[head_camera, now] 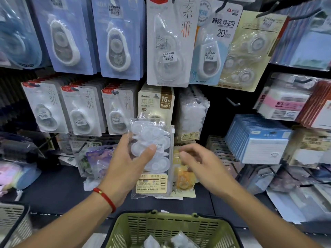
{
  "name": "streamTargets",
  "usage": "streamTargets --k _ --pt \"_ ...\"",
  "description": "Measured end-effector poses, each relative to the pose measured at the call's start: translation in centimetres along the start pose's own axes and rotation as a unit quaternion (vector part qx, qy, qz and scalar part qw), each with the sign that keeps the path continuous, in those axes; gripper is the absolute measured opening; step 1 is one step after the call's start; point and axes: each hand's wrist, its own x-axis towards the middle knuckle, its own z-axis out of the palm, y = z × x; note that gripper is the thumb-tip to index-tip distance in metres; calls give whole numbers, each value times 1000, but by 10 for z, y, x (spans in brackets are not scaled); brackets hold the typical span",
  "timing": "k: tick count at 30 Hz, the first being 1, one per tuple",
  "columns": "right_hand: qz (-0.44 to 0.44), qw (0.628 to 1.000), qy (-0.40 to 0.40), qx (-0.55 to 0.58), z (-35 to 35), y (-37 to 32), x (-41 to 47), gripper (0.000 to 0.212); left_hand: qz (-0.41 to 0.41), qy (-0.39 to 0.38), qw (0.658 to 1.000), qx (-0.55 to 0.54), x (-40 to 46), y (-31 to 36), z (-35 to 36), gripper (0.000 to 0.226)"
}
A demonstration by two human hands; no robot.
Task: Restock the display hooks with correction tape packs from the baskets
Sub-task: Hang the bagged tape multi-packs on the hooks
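Two baskets sit nearest: a green basket (172, 230) at the bottom centre with clear packs inside, and a grey basket (12, 222) at the lower left corner. Above the green one, both forearms reach forward. The left hand (129, 163), a red cord bracelet (105, 196) on its wrist, grips a clear bag of white correction tapes (152, 158) upright, thumb across its front. The right hand (200, 163) hovers just beside the bag with fingers loosely curled, holding nothing. Behind them, three white carded tape packs (78, 111) hang side by side, one bare hook (232, 102) sticks out to the right, and larger packs hang on the top row.
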Motion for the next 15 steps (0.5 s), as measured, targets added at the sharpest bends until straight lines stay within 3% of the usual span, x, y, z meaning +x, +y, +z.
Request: streamTargets --k 3,6,12,15 --pt "-54 998 -20 -5 22 -16 -11 20 0 -12 1000 0 -4 1 5 65" --pt "-56 998 13 33 29 -20 -13 20 2 -12 1000 -1 -7 4 6 69" --pt "-14 982 105 158 10 -20 -10 30 -4 10 999 42 -2 3 -1 55" --pt "-19 968 152 197 -4 -23 -8 44 -8 11 999 50 0 1 -3 59"
